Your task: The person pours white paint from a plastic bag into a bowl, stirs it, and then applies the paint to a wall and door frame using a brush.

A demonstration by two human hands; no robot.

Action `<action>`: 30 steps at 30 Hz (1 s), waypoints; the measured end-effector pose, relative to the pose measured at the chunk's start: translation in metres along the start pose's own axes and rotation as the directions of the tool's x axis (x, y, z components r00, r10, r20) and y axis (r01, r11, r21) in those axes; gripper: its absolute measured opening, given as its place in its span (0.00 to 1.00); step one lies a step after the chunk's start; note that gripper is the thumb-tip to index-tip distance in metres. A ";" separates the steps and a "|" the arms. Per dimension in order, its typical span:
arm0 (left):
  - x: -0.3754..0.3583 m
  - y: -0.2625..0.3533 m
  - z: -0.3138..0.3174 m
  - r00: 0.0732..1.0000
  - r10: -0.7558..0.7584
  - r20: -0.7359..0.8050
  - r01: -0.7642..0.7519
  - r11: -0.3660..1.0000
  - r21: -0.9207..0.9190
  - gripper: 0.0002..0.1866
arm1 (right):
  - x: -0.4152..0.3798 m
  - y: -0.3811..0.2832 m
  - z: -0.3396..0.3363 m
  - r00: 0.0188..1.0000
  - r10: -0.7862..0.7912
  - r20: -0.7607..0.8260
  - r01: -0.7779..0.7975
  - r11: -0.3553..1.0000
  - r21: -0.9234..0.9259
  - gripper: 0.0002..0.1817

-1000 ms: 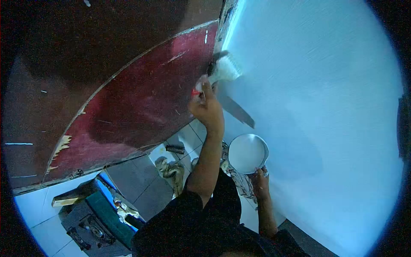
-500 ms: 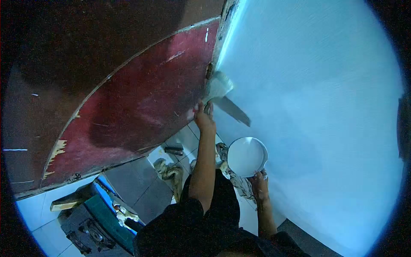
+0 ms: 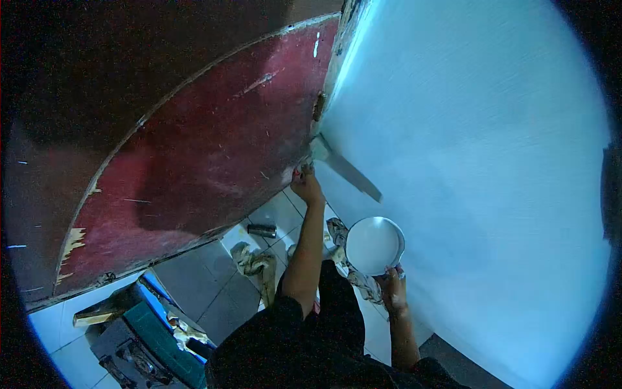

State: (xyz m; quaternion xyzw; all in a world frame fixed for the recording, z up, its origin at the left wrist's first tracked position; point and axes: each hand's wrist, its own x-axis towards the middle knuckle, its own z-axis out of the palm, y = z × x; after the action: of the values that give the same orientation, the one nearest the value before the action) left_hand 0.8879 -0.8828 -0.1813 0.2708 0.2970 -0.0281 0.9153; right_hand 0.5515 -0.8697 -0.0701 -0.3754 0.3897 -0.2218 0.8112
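Note:
Against the lower edge of the red panel, my left hand is closed around the handle of a pale, wide brush. The brush head touches or nearly touches the corner where the panel meets the pale blue-white wall. A dark, narrow band, apparently a shadow, slants across the wall beside it. Lower right, my right hand grips the near rim of a round container with white contents. Its fingertips have white smears.
Crumpled cloths and a dark cylinder lie on the tiled floor. At lower left stands a dark green and black case with a piece of wood by it. The panel's curved edge is chipped.
My left hand and the brush have moved slightly down and left, and the brush head shows narrower. My right hand and the container sit slightly lower in view.

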 end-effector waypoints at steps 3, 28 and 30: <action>-0.058 0.045 0.054 0.983 0.095 0.155 -0.133 0.957 0.257 0.16 | 0.009 0.007 -0.013 0.987 -0.082 0.137 0.103 0.983 -0.150 0.27; -0.042 0.025 0.026 0.982 0.035 0.186 -0.074 0.975 0.210 0.20 | 0.011 0.009 -0.006 0.999 0.033 0.019 -0.032 0.998 -0.047 0.34; -0.093 0.068 0.076 0.960 0.091 0.263 -0.183 0.920 0.347 0.18 | 0.011 0.011 -0.008 0.999 0.012 -0.035 -0.015 0.996 -0.093 0.34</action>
State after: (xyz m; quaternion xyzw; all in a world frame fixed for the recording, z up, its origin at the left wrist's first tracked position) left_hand 0.8655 -0.8738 -0.0454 0.4524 0.1528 -0.0514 0.8771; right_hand 0.5522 -0.8735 -0.0873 -0.4061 0.4159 -0.2041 0.7877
